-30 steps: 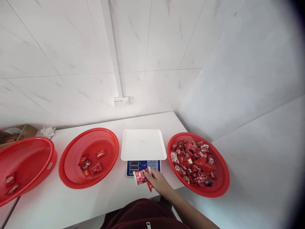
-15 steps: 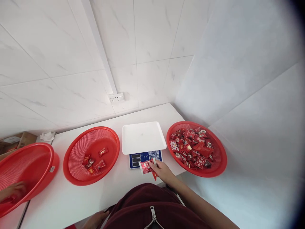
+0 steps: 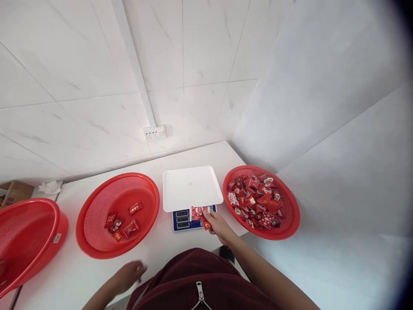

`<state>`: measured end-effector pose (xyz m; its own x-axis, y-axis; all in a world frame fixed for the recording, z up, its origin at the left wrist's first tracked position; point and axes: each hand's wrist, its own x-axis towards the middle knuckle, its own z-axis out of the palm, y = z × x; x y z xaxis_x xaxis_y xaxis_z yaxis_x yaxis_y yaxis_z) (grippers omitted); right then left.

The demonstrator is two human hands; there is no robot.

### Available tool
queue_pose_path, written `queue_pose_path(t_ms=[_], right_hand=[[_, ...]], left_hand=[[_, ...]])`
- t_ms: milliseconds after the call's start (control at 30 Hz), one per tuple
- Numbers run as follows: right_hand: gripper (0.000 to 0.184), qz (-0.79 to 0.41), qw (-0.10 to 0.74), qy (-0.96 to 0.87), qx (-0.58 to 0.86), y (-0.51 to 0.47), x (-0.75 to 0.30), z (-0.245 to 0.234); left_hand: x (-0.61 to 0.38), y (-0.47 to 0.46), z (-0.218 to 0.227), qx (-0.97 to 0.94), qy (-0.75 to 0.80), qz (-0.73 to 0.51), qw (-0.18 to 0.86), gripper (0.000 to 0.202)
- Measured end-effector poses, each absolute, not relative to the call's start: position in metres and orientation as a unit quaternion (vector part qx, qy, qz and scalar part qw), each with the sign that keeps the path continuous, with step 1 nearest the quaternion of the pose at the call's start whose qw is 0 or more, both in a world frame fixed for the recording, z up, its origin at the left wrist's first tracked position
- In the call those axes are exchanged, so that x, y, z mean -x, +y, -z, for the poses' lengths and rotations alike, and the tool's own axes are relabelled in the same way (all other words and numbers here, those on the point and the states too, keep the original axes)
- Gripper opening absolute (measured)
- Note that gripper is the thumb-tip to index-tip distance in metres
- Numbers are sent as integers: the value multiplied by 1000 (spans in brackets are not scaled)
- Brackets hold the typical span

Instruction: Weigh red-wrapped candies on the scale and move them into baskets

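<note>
My right hand (image 3: 219,227) is closed on red candy packets (image 3: 199,213), pinched between thumb and fingers. It hovers over the front of a blue scale keypad, below the white weighing tray (image 3: 192,187). My left hand (image 3: 129,276) hangs over the table's front edge, loosely curled with a gap between thumb and fingers and nothing visible in it. To its upper left stands a red basket (image 3: 84,243) with several wrapped candies (image 3: 130,228) inside. Right of the scale, another red basket (image 3: 292,224) holds a heap of red candy packets (image 3: 254,200).
A third red basket (image 3: 60,224) stands at the far left, with part of another person's hand (image 3: 1,268) inside it. Behind it are a cardboard box (image 3: 17,193) and crumpled tissue (image 3: 50,187). A wall socket (image 3: 154,132) sits above the table (image 3: 161,254).
My left hand has risen from below the table edge into view. My right hand has brought the packets slightly up toward the tray. The other person's hand has moved mostly out of view.
</note>
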<state>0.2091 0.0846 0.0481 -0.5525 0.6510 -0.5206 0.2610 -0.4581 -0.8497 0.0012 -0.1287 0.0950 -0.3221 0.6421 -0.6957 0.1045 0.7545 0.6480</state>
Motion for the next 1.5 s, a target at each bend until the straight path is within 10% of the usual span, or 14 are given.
queue_pose_path(t_ms=[200,633,767,933,1200,1500], right_hand=[[55,-759,130,-476,425,81,-195,-57],[24,-797,202,-319,471,93,-205,-35],[12,-807,211,-289,471,93,-207,-29],[28,-813,207,-297,456,91,-209,-27],[37,-804,202,-372,418,78,-207,-33],[37,-682,257,-489,480,116,-188,-26]], left_hand=[[-25,-31,-77,-200,592,-457,633,50],[-39,32,-47,-91,573,-539,610,10],[-29,39,-39,-92,584,-527,610,25],[-30,32,-39,-135,642,-494,571,76],[-58,7,-49,-247,623,-450,590,40],[-53,9,-40,-244,653,-439,567,55]])
